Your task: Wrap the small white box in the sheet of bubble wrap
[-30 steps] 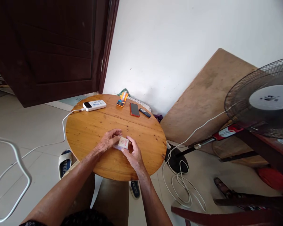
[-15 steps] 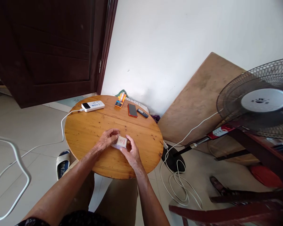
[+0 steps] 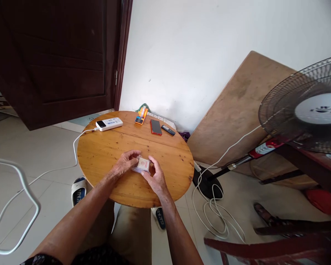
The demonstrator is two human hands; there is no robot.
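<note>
A small pale block-shaped pack (image 3: 143, 164) with red print, seemingly in clear wrapping, rests on or just above the round wooden table (image 3: 99, 154). My left hand (image 3: 126, 162) grips its left side, with the fingers curled behind and the thumb along the near edge. On the opposite side, my right hand (image 3: 156, 178) has its thumb against the near right corner and its fingers bent round the far right. What exactly the pack contains cannot be made out.
Toward the table's back are a white power bank (image 3: 110, 124) with a cable, an orange tape dispenser (image 3: 141, 115), a red-edged phone (image 3: 156, 127) and a small dark handset (image 3: 168, 130). A standing fan (image 3: 317, 108) and coiled cable (image 3: 216, 217) are at right.
The camera view has shifted slightly, and a second slipper now shows below the table. Both hands keep almost the same hold on the pack.
</note>
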